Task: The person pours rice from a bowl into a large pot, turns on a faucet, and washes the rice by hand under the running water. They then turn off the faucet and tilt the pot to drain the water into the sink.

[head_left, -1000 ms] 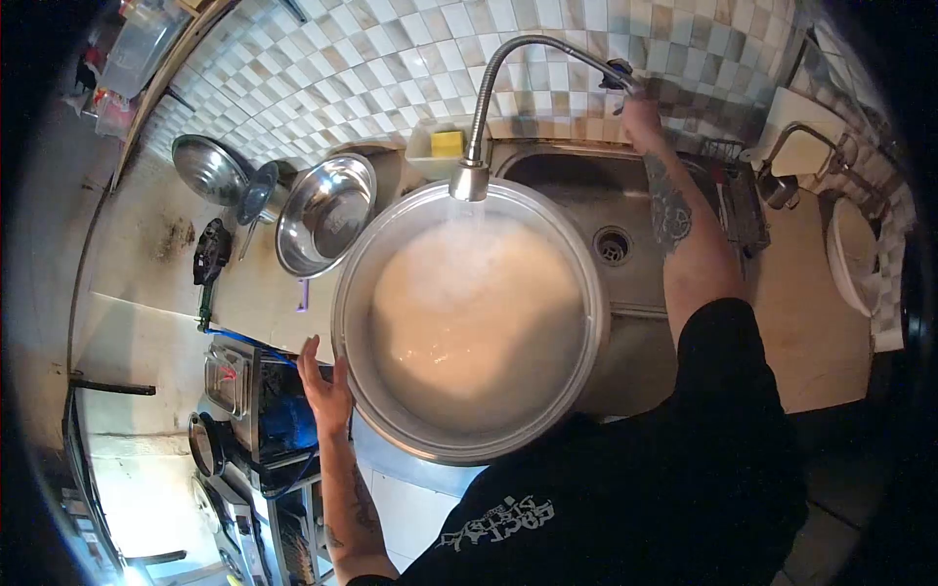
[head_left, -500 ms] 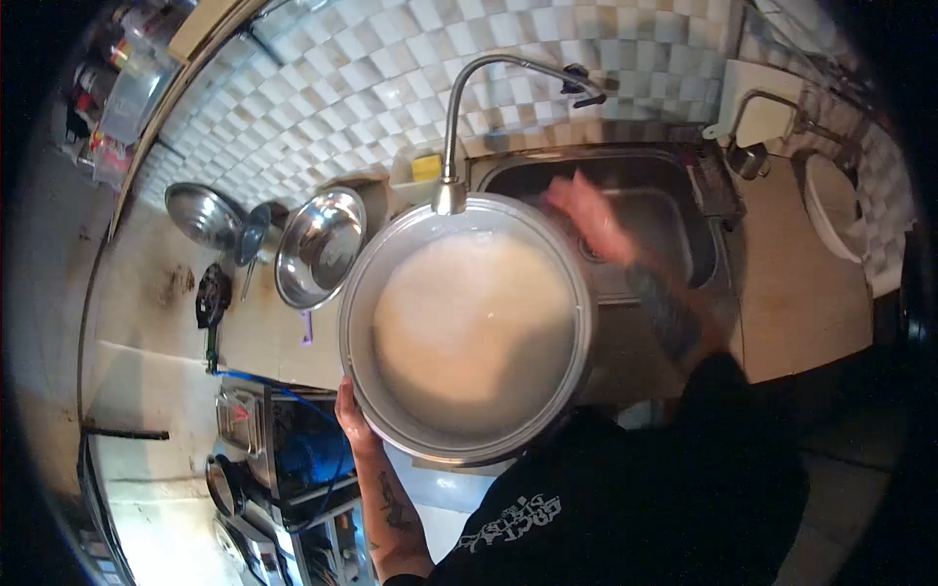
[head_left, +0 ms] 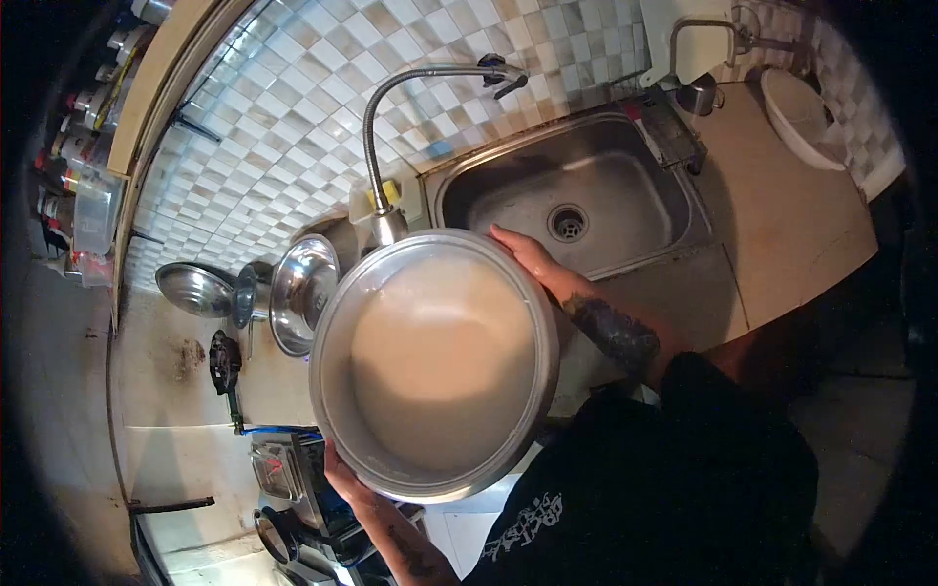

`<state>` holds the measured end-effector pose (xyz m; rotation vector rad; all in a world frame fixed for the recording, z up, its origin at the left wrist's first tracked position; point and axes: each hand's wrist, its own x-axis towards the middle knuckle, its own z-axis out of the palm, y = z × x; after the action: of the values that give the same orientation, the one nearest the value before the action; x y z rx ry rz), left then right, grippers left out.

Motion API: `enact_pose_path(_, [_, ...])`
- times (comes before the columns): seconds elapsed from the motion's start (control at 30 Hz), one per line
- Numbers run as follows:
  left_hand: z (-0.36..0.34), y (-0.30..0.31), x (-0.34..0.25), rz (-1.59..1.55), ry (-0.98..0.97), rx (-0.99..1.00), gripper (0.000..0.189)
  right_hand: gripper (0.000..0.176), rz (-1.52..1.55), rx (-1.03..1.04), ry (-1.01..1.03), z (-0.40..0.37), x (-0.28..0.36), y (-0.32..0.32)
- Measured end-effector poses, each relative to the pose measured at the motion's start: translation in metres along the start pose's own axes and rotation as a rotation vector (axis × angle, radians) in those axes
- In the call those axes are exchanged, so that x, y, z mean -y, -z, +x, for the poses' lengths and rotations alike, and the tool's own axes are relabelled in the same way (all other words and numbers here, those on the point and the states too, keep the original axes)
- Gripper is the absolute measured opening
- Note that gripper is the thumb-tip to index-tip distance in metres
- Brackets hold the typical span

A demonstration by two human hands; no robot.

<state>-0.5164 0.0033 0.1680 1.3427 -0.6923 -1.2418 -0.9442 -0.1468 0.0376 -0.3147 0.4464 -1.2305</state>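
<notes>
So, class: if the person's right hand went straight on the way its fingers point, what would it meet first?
Probably the tap's spout. The right hand grips the pot by its rim, fingers pointing along it toward that spout; depth is unclear.

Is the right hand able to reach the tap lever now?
Probably not freely: the right hand holds the pot, as does the left hand; the way to the tap lever looks open.

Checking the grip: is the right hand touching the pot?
Touching. The head view shows the right hand pressed against the pot at its rim on the sink side, with no gap between them.
</notes>
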Motion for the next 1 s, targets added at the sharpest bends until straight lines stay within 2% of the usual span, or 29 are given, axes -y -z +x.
enact_pose_path(0.07, [-0.001,0.015,-0.006,0.268,-0.114,0.003,0.041,0.041,-0.018,-0.04,-0.002,0.003,-0.007,-0.003])
enact_pose_path(0.2, [-0.015,0.015,-0.025,0.195,-0.135,-0.038,0.039,0.041,-0.219,-0.122,-0.036,-0.002,-0.013,-0.012])
enact_pose_path(0.3, [-0.017,0.037,-0.023,0.449,-0.35,-0.063,0.033,0.032,-0.509,-0.062,0.277,-0.017,-0.01,-0.032])
enact_pose_path(0.4, [0.006,0.079,-0.021,0.295,-0.137,-0.197,0.041,0.036,-1.293,0.011,1.078,-0.054,0.027,-0.075])
enact_pose_path(0.47, [-0.007,0.049,-0.029,0.242,-0.134,-0.328,0.04,0.044,-1.196,0.305,1.001,-0.102,0.059,-0.12])
enact_pose_path(0.5, [-0.027,0.004,-0.041,0.36,-0.159,-0.326,0.038,0.04,-1.138,0.469,1.004,-0.123,0.072,-0.139])
enact_pose_path(0.57, [-0.033,0.013,-0.038,0.794,-0.376,-0.247,0.039,0.026,-0.85,0.583,1.107,-0.153,0.069,-0.174])
enact_pose_path(0.63, [-0.045,-0.019,-0.046,0.506,-0.199,-0.242,0.042,0.019,-0.732,0.676,0.995,-0.18,0.087,-0.202])
enact_pose_path(0.7, [-0.041,-0.001,-0.041,0.549,-0.27,-0.27,0.04,0.014,-0.652,0.721,0.98,-0.186,0.089,-0.203])
enact_pose_path(0.77, [-0.041,-0.025,-0.055,0.278,-0.048,-0.389,0.039,0.009,-0.626,0.736,1.058,-0.185,0.09,-0.201])
enact_pose_path(0.87, [-0.048,-0.024,-0.049,0.409,-0.195,-0.328,0.04,0.008,-0.608,0.728,1.16,-0.184,0.092,-0.201])
enact_pose_path(0.97, [-0.069,-0.042,-0.032,0.732,-0.634,-0.306,0.041,0.01,-0.627,0.686,1.177,-0.185,0.093,-0.201])
enact_pose_path(1.0, [-0.067,-0.044,-0.036,0.593,-0.479,-0.358,0.041,0.011,-0.626,0.69,1.168,-0.185,0.095,-0.2])
